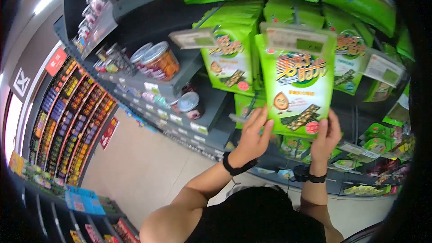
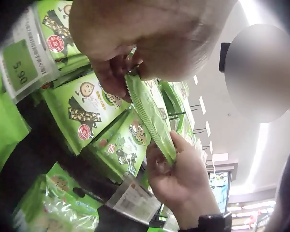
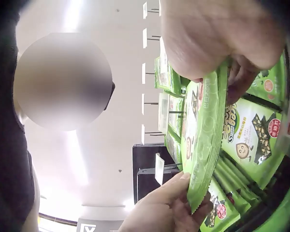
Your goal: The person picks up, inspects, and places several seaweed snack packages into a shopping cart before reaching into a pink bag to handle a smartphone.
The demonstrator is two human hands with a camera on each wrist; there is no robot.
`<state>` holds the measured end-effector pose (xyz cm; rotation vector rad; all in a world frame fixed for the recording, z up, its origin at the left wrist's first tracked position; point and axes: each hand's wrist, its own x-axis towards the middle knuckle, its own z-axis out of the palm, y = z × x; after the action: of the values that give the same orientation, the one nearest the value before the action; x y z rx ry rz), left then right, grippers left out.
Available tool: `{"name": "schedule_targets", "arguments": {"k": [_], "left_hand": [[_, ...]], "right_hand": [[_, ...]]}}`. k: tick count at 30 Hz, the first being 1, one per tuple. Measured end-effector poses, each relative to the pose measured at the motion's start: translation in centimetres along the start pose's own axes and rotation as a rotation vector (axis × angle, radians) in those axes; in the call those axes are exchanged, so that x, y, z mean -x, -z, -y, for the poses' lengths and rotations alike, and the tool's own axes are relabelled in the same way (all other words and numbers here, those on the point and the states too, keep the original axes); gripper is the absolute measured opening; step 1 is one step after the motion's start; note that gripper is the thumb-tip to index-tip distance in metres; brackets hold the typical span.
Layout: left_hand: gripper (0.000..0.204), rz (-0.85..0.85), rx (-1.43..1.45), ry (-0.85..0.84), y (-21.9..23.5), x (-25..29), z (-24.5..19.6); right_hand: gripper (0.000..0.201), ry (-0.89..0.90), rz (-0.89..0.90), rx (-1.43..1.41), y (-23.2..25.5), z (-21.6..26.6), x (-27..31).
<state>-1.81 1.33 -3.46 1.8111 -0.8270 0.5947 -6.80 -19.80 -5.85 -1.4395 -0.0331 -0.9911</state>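
Note:
A green and white bag of seaweed snack is held up in front of the rack, its printed face toward the head camera. At its lower left corner my left hand pinches the edge between thumb and fingers. My right hand grips the lower right corner the same way. Seen from the left wrist, the bag is nearly edge-on between both hands. The right wrist view shows its crimped edge running from one hand to the other. A price tag holder overlaps the bag's top.
Matching green bags hang on hooks behind and beside the held one. More price tag holders jut out in front. To the left, a grey shelf carries lidded tubs. Another stocked shelf stands across the aisle floor.

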Motion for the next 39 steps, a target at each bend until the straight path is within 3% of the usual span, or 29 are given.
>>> {"name": "schedule_targets", "arguments": {"k": [2, 4, 8, 12, 14, 16, 18, 21, 24, 28, 29, 35, 38, 39], "left_hand": [[0.037, -0.014, 0.004, -0.029, 0.0, -0.3, 0.2], [0.029, 0.003, -0.026, -0.040, 0.2, -0.9, -0.7], [0.028, 0.051, -0.062, 0.040, 0.4, -0.8, -0.3], [0.036, 0.075, -0.044, 0.054, -0.1, -2.3, -0.2], [0.049, -0.027, 0.192, 0.133, -1.4, -2.3, 1.0], [0.059, -0.003, 0.235, 0.195, -1.6, -3.7, -1.0], [0.059, -0.109, 0.097, 0.008, -2.5, -4.2, -0.9], [0.058, 0.071, -0.422, -0.139, -1.1, -5.1, -0.9], [0.050, 0.121, -0.432, 0.062, -1.5, -5.1, -4.1], [0.047, 0.101, -0.590, -0.089, -1.0, -3.3, -4.6], [0.047, 0.058, -0.469, -0.131, -0.9, -2.6, -4.4], [0.046, 0.231, -0.074, -0.280, 0.7, 2.3, -5.0], [0.038, 0.243, -0.051, -0.303, 1.8, 3.6, -4.3], [0.035, 0.232, -0.086, -0.338, 2.3, 4.0, -4.1]], "right_hand": [[0.031, 0.143, -0.010, 0.059, -0.6, 0.3, -0.2], [0.029, 0.169, -0.023, 0.081, -0.7, 0.4, -0.1], [0.026, -0.024, 0.003, -0.125, -1.8, 1.2, -0.4], [0.018, -0.063, -0.076, -0.184, -1.9, 2.1, -1.7], [0.023, 0.198, -0.060, 0.136, -1.1, 3.5, -2.5], [0.033, 0.463, -0.062, 0.351, -1.0, 4.7, -2.9], [0.041, 0.392, 0.012, 0.339, -1.5, 4.7, -2.4], [0.038, 0.395, 0.070, 0.434, -1.8, 4.1, -2.5], [0.038, 0.372, 0.106, 0.474, -1.9, 4.5, -2.6], [0.044, 0.353, 0.126, 0.587, -2.5, 5.2, -3.5], [0.046, 0.351, 0.125, 0.607, -2.8, 4.7, -3.6], [0.058, 0.278, 0.040, 0.969, -4.2, 5.2, -1.1], [0.054, 0.273, 0.049, 0.754, -5.3, 6.5, 1.5], [0.049, 0.343, 0.002, 0.725, -5.7, 6.7, 2.6]]}}
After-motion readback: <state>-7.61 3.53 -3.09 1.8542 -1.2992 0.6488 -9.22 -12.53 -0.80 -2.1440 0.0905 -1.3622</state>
